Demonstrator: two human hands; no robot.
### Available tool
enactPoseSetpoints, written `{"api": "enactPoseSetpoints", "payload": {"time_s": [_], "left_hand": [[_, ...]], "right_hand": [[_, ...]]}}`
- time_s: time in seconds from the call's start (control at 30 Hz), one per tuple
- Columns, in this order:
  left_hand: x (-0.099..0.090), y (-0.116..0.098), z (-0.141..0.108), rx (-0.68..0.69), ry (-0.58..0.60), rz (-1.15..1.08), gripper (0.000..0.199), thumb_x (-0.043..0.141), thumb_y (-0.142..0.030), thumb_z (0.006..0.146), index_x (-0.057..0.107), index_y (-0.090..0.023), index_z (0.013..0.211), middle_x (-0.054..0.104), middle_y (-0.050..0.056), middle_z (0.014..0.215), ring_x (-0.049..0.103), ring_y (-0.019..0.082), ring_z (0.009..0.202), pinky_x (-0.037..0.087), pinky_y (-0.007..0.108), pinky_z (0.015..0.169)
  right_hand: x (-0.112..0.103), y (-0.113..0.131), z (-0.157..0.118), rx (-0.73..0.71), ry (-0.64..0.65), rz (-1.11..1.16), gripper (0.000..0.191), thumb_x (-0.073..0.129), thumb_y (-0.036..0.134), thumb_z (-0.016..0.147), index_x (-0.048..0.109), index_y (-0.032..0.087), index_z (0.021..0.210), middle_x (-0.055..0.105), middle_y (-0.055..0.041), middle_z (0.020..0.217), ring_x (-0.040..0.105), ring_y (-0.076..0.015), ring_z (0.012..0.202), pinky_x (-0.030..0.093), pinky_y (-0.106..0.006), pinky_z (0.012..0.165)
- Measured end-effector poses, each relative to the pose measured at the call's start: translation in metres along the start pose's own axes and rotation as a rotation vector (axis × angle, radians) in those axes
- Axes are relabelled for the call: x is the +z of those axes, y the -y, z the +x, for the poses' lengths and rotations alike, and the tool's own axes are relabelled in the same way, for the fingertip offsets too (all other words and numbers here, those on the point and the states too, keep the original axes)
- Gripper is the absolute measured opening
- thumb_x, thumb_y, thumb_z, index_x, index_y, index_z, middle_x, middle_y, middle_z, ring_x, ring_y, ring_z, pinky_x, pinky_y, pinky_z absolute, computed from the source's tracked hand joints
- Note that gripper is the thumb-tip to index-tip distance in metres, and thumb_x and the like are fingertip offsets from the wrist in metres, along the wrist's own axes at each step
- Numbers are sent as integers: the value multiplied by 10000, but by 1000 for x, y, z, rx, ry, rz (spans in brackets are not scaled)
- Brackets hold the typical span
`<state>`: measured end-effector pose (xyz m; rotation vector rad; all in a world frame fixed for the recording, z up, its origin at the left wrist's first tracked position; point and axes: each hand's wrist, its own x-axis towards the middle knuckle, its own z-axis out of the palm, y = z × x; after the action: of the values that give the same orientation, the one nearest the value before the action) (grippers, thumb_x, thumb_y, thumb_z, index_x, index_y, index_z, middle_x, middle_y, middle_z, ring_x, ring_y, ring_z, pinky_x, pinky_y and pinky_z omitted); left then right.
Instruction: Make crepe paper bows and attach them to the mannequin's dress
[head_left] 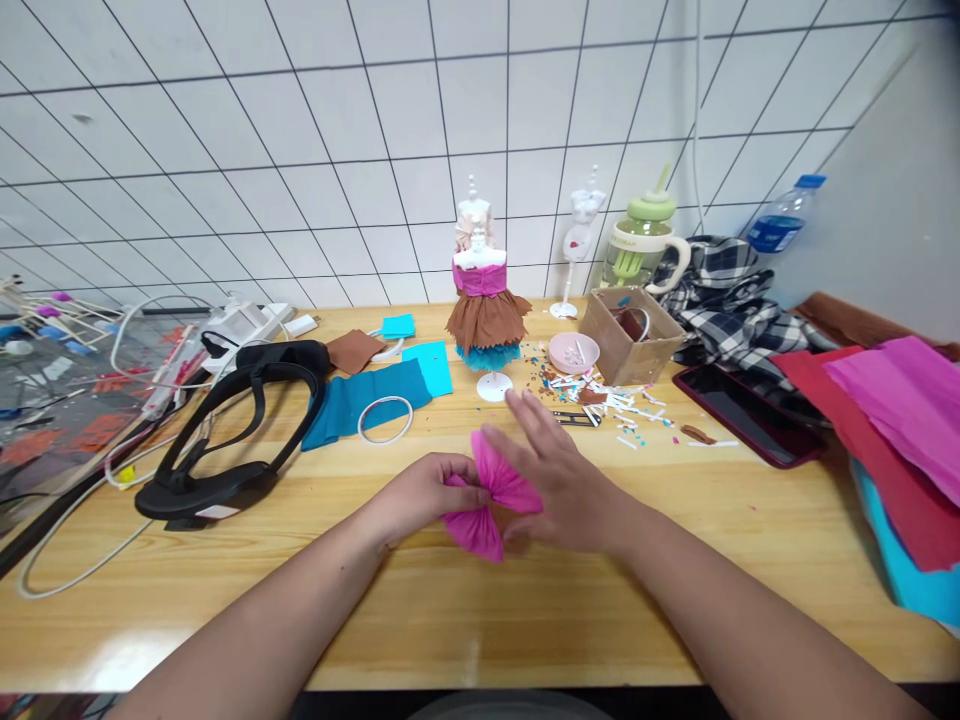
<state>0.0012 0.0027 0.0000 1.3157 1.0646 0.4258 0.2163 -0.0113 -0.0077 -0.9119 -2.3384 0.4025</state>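
A bright pink crepe paper piece [480, 530], gathered at its middle into a bow shape, is held just above the table. My left hand [435, 488] pinches its gathered centre between thumb and fingers. Beside it, my right hand [574, 490] has its fingers spread around the paper's right side; whether the fingertips touch it I cannot tell. Beyond my hands stands a small white dress form [480, 257] wearing a pink bodice [480, 279] and a layered skirt [487, 320], brown over blue.
Left lie a black headset strap [274, 470], teal paper [375, 395] and a white ring [385, 420]. Right of the dress form are paper scraps [622, 400], a pink bowl [574, 353], a cardboard box [634, 345], a phone [750, 415] and coloured paper sheets [885, 430].
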Motion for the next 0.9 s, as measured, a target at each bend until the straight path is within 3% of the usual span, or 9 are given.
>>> {"api": "enactPoseSetpoints", "payload": {"time_s": [0.07,0.23,0.4,0.5,0.57,0.67,0.77,0.9], "left_hand": [[0,-2,-3,21,41,144,193,658,-239,688,711,-124,834,684,25,750,598,152,675,435,239,608],[2,-6,-5,18,87,258,271,588,-202,678,722,-141,906,668,0,739,563,137,640,412,230,579],[-1,-5,-5,-53,46,325,248,626,-296,705,717,-133,868,656,7,721,549,135,623,401,224,555],[-2,-6,-6,-65,45,333,240,655,-323,700,710,-135,838,663,16,735,560,143,649,416,227,575],[-3,-8,-6,-74,46,331,225,664,-324,698,709,-140,820,654,10,714,549,135,642,413,221,570],[-6,-9,-5,-90,60,287,216,678,-328,695,710,-146,807,631,-7,669,524,118,609,397,209,549],[-10,-8,-5,-106,91,224,221,681,-332,706,712,-150,827,644,-7,681,538,121,617,404,210,562],[-12,-12,-9,-8,132,303,354,632,-381,779,685,-185,1069,704,51,967,622,204,868,472,276,744]], "right_hand": [[-1,8,-1,-98,108,-145,815,723,396,762,308,317,1459,158,-91,1584,46,-341,1452,96,-588,1130],[-6,16,2,-27,219,-153,640,671,425,813,432,281,1389,567,-81,1296,420,-261,1277,17,-540,1148],[-12,10,3,26,221,-115,517,726,417,757,582,278,1234,606,-58,1136,529,-239,1082,191,-513,1107],[-10,8,4,28,235,-71,315,694,351,792,654,221,1076,621,-75,1135,550,-228,1050,356,-412,999],[-10,5,4,54,276,-16,190,647,300,834,670,206,997,675,-57,1020,594,-204,950,419,-351,886],[-11,1,3,129,300,113,164,616,265,855,678,226,1002,707,-10,868,623,-169,802,437,-291,746],[-15,-2,2,209,251,269,185,630,255,841,688,239,1016,718,4,889,634,-145,778,436,-251,699],[-15,-1,3,268,202,319,171,619,225,835,698,230,986,719,7,866,632,-138,754,435,-242,674]]}}
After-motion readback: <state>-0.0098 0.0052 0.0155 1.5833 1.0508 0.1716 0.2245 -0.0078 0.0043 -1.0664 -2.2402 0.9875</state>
